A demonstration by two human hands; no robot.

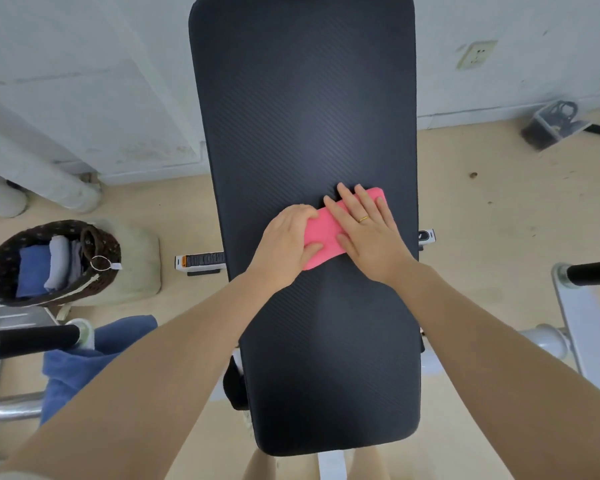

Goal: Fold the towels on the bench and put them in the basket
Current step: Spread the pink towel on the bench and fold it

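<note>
On bench [305, 98], pink towel [321, 233] folded, long axis slanting far-right, left hand [286, 242] gripping, right hand [368, 230] flat.

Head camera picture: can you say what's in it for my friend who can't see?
Two hands work on a small folded pink towel on a black padded bench: the right hand lies flat on it and the left hand grips its near end. A dark basket holding folded towels sits on the floor to the left.

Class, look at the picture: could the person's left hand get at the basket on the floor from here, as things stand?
Probably yes. The basket sits open-topped on the floor to the left of the bench, nothing visible between. But the left hand is gripping the pink towel, so reaching likely means leaning.
</note>
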